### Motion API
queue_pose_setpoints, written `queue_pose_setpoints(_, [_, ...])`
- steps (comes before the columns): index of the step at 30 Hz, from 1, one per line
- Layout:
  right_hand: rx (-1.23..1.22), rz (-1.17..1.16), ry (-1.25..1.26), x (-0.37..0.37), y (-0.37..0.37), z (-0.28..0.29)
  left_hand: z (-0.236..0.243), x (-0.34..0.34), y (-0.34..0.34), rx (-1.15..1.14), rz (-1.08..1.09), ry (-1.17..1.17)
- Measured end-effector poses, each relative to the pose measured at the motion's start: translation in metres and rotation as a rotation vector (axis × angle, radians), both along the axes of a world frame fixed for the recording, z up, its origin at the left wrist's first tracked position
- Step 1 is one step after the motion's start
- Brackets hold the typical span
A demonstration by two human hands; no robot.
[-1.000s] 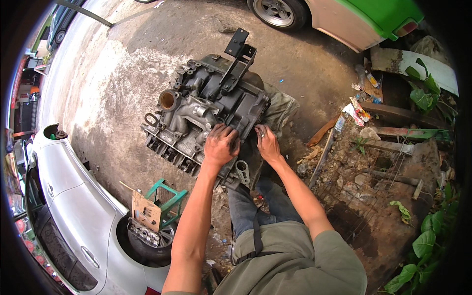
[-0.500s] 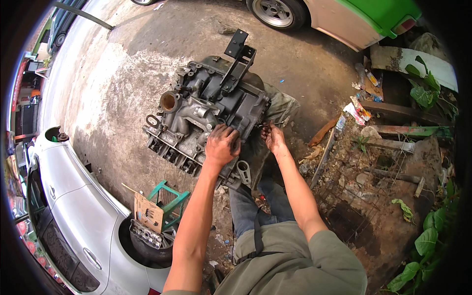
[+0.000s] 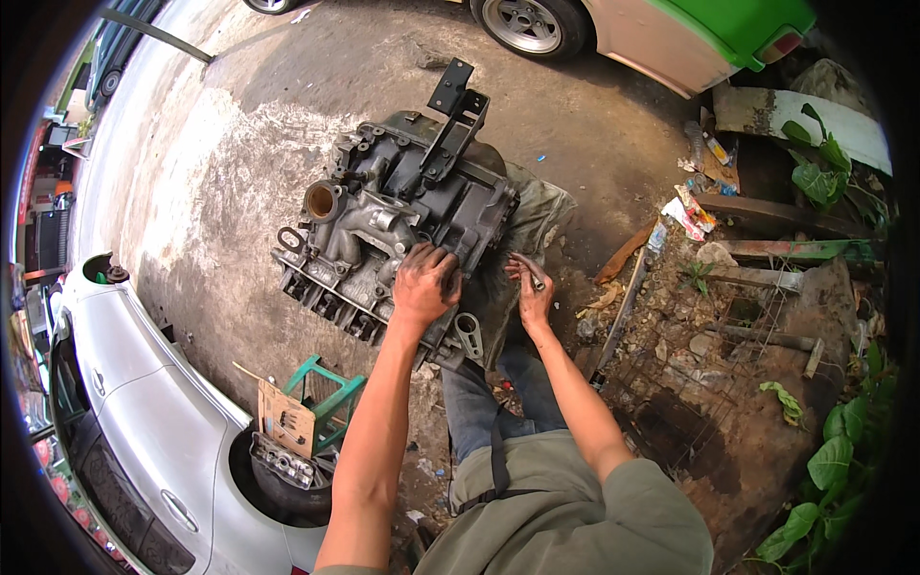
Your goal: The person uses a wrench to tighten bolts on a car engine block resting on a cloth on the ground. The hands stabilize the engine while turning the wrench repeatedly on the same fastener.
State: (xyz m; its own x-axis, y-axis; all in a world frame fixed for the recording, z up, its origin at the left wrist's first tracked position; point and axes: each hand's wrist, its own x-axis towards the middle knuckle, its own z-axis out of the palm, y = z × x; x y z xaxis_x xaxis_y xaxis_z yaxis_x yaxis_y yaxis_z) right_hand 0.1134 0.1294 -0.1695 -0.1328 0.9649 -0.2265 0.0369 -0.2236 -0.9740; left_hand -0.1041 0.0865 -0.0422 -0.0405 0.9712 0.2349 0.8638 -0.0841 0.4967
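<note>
A dark, greasy engine block [image 3: 460, 206] with a cast-metal intake manifold [image 3: 369, 222] lies in front of me on the ground. Curled over the engine's near side, my left hand [image 3: 425, 280] grips its edge; the fingertips are partly hidden. My right hand [image 3: 534, 299] is closed on a short, slim metal rod [image 3: 533, 275] with a round end. It hangs apart from the engine, just right of its near corner. Close to my left hand, a metal bracket [image 3: 469, 334] with a round hole sticks out from the engine.
A dirty cloth [image 3: 541, 206] lies under the engine's right side. At left stands a silver car [image 3: 144, 402], beside a green stool [image 3: 335, 407] and cardboard [image 3: 285, 419]. A green-and-cream vehicle [image 3: 661, 43] is at the back. Wooden planks [image 3: 781, 220] and rubble lie at right.
My right hand has drawn back from the engine's corner, turning so the metal rod now shows in its fingers. My left hand stays on the engine. The view has shifted slightly.
</note>
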Motion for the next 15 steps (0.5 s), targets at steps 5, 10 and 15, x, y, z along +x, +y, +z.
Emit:
queue_pose_setpoints(5, [0.271, 0.123, -0.245, -0.015, -0.019, 0.021, 0.001, 0.002, 0.003, 0.155, 0.002, -0.011])
queue_pose_setpoints(10, [0.321, 0.2, -0.318, -0.023, -0.025, 0.034, 0.003, 0.002, 0.004, 0.135, -0.002, -0.006])
queue_pose_setpoints(15, [0.325, 0.167, -0.385, -0.028, -0.023, 0.036, 0.002, 0.001, 0.0, 0.031, -0.006, -0.009])
